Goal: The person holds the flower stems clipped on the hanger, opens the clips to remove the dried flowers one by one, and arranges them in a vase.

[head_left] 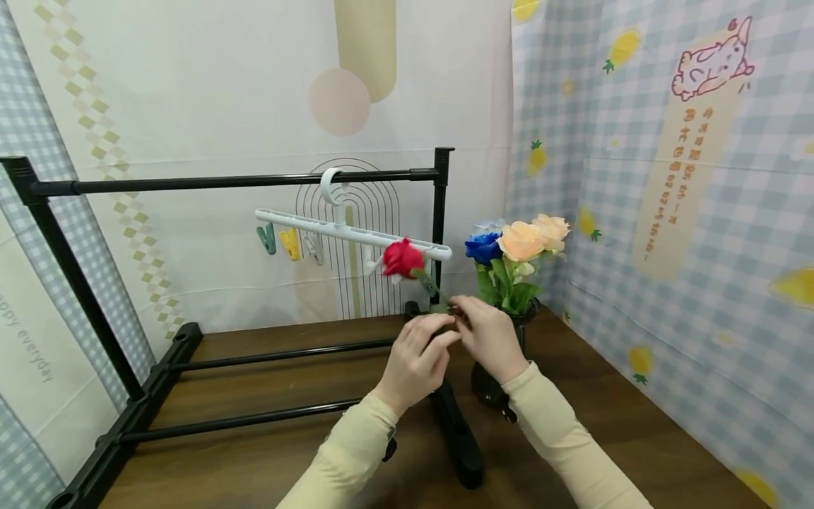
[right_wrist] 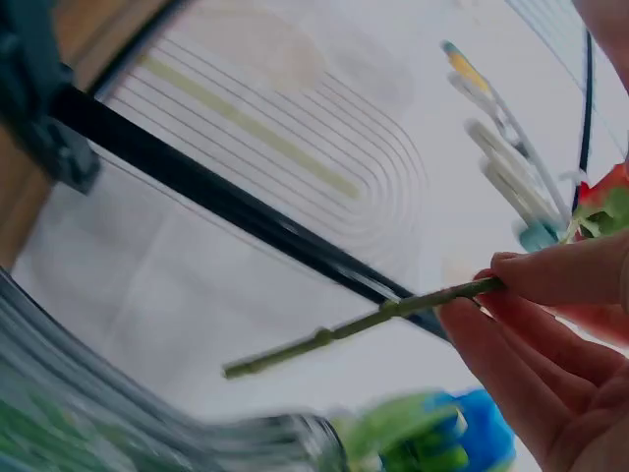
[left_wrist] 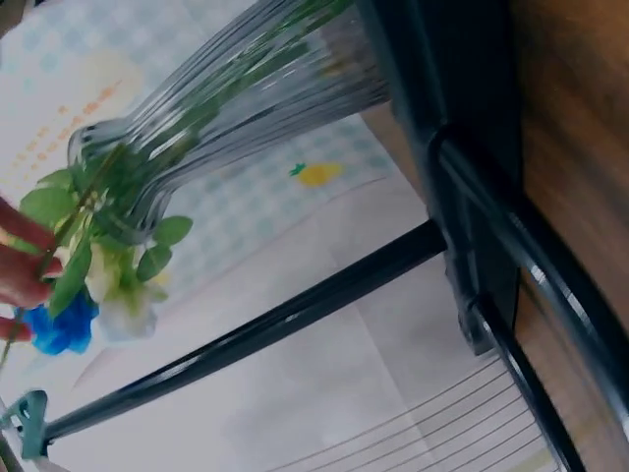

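Observation:
A red rose [head_left: 402, 259] is held up in front of the hanger, its stem slanting down to the right. My right hand [head_left: 492, 339] pinches the green stem [right_wrist: 364, 322] between thumb and fingers, and the stem's cut end sticks out free. Close by its fingertips is my left hand [head_left: 416, 360], fingers loosely bent, with nothing visibly gripped; its fingertips are partly hidden. A pale blue hanger [head_left: 340, 227] hangs from the black rack [head_left: 242, 182]. Behind my right hand, a ribbed glass vase [left_wrist: 246, 118] holds a blue rose [head_left: 483, 247] and peach roses [head_left: 521, 240].
Along the hanger dangle a green clip [head_left: 266, 239], a yellow clip [head_left: 289, 244] and several others. The rack's lower bars [head_left: 254, 417] and right foot [head_left: 459, 438] lie over the brown table [head_left: 305, 382]. Checked cloth [head_left: 636, 212] lines the right side.

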Available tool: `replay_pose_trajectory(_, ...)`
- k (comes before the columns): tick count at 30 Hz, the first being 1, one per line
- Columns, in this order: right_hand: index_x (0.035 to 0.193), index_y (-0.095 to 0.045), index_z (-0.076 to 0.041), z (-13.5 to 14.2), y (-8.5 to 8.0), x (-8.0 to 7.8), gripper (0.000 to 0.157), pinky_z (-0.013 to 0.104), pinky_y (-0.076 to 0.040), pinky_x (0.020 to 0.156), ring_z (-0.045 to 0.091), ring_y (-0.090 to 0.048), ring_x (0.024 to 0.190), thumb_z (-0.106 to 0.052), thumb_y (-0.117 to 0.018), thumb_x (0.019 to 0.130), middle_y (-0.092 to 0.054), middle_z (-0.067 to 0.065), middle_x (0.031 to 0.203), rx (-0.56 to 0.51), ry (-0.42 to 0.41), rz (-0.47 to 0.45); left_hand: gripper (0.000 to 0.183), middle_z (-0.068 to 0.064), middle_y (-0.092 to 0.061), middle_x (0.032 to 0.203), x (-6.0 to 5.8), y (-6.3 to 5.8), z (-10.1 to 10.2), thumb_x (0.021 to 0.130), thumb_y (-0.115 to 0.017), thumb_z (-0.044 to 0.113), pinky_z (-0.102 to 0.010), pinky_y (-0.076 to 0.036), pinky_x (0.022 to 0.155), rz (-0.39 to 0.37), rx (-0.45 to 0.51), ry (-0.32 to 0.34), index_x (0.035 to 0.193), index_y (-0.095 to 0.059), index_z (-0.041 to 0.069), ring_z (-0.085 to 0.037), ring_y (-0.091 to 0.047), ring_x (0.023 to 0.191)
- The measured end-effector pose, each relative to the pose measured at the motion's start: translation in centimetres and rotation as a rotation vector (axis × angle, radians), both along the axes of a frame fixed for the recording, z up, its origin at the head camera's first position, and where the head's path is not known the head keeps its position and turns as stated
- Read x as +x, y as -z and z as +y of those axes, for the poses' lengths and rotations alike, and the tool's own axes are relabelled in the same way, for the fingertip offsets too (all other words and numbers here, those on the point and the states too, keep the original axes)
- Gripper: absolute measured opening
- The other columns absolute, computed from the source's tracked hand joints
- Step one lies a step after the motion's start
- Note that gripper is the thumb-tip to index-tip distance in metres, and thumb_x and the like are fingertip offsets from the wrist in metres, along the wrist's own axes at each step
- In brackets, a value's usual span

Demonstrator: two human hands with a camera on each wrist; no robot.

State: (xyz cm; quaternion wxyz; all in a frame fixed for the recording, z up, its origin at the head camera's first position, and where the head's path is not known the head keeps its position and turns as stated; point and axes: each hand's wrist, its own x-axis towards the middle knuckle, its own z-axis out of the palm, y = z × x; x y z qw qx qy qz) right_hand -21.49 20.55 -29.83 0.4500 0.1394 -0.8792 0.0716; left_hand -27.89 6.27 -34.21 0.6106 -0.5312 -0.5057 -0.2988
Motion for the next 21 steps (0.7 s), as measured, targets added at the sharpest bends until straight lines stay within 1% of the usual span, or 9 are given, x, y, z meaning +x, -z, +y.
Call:
replay_pose_trajectory(2, 0.108, -0.066, -0.001, 0.2, -1.1, 0.3, 0.027, 0.036, -0.054, 0.061, 0.023, -0.067, 0.069, 0.004, -0.07, 0.082, -0.07, 0.013, 0.086, -0.054, 0.003, -0.025, 0.023, -0.013, -0.063, 0.114, 0.0, 0.4, 0.1, 0.088, -0.047, 0.001, -0.035, -0.049, 0.097, 0.022, -0.012, 0.016, 0.103, -0.064, 0.006, -0.024, -0.062, 0.106)
replay_pose_trajectory(4, 0.106, -0.065, 0.002, 0.6, -2.1, 0.6, 0.024, 0.038, -0.054, 0.061, 0.026, -0.068, 0.069, 0.003, -0.07, 0.082, -0.071, 0.016, 0.085, -0.092, 0.021, -0.043, 0.023, -0.012, -0.064, 0.113, 0.0, 0.9, 0.2, 0.088, -0.047, 0.001, -0.035, -0.049, 0.097, 0.017, -0.032, 0.016, 0.103, -0.064, 0.007, -0.024, -0.062, 0.106)
replay_pose_trajectory(8, 0.103, -0.06, 0.006, 1.9, -4.1, 1.4, 0.02, 0.043, -0.054, 0.062, 0.033, -0.069, 0.072, 0.001, -0.069, 0.085, -0.07, 0.022, 0.086, -0.157, 0.021, -0.054, 0.024, -0.007, -0.066, 0.108, -0.2, 2.2, 0.6, 0.091, -0.045, 0.002, -0.032, -0.05, 0.092, -0.044, -0.106, -0.009, 0.1, -0.066, 0.01, -0.018, -0.064, 0.1)
replay_pose_trajectory(11, 0.104, -0.058, 0.006, 3.0, -5.5, 1.8, 0.02, 0.048, -0.054, 0.065, 0.037, -0.07, 0.078, 0.003, -0.066, 0.087, -0.07, 0.025, 0.089, -0.194, 0.015, -0.021, 0.026, -0.004, -0.067, 0.105, -0.3, 2.9, 1.0, 0.092, -0.043, 0.004, -0.029, -0.05, 0.089, -0.097, -0.168, -0.032, 0.1, -0.067, 0.012, -0.015, -0.065, 0.097)
replay_pose_trajectory(14, 0.103, -0.056, 0.005, 4.0, -6.5, 2.2, 0.017, 0.051, -0.054, 0.065, 0.04, -0.07, 0.079, 0.004, -0.064, 0.088, -0.07, 0.026, 0.089, -0.223, 0.041, 0.015, 0.024, -0.001, -0.067, 0.107, -0.3, 3.4, 1.3, 0.09, -0.049, 0.003, -0.027, -0.049, 0.089, -0.17, -0.227, -0.058, 0.103, -0.066, 0.014, -0.013, -0.065, 0.099)
replay_pose_trajectory(15, 0.102, -0.056, 0.005, 4.3, -6.8, 2.3, 0.015, 0.053, -0.054, 0.065, 0.04, -0.07, 0.08, 0.004, -0.063, 0.089, -0.07, 0.027, 0.089, -0.235, 0.045, 0.022, 0.025, -0.001, -0.067, 0.108, -0.2, 3.5, 1.3, 0.089, -0.052, 0.003, -0.028, -0.049, 0.089, -0.206, -0.249, -0.068, 0.106, -0.066, 0.014, -0.012, -0.064, 0.101)
replay_pose_trajectory(17, 0.103, -0.056, 0.005, 4.8, -7.0, 2.3, 0.015, 0.054, -0.054, 0.066, 0.042, -0.069, 0.081, 0.004, -0.062, 0.09, -0.069, 0.028, 0.089, -0.242, 0.058, 0.027, 0.03, -0.001, -0.065, 0.115, 0.0, 3.6, 1.4, 0.089, -0.058, 0.006, -0.03, -0.049, 0.09, -0.338, -0.323, -0.073, 0.117, -0.063, 0.015, -0.014, -0.063, 0.107)
replay_pose_trajectory(19, 0.106, -0.055, 0.005, 5.2, -7.0, 2.3, 0.016, 0.056, -0.053, 0.067, 0.043, -0.069, 0.081, 0.004, -0.06, 0.09, -0.069, 0.029, 0.09, -0.242, 0.072, 0.021, 0.043, -0.001, -0.062, 0.126, 0.2, 3.6, 1.5, 0.091, -0.061, 0.013, -0.034, -0.048, 0.094, -0.516, -0.423, -0.075, 0.133, -0.054, 0.017, -0.016, -0.059, 0.117)
replay_pose_trajectory(21, 0.107, -0.054, 0.004, 5.4, -6.8, 2.2, 0.016, 0.056, -0.052, 0.067, 0.044, -0.068, 0.081, 0.003, -0.059, 0.091, -0.069, 0.029, 0.09, -0.242, 0.092, 0.007, 0.058, -0.001, -0.057, 0.137, 0.4, 3.6, 1.8, 0.094, -0.062, 0.024, -0.041, -0.046, 0.1, -0.711, -0.528, -0.068, 0.147, -0.039, 0.021, -0.019, -0.053, 0.126)
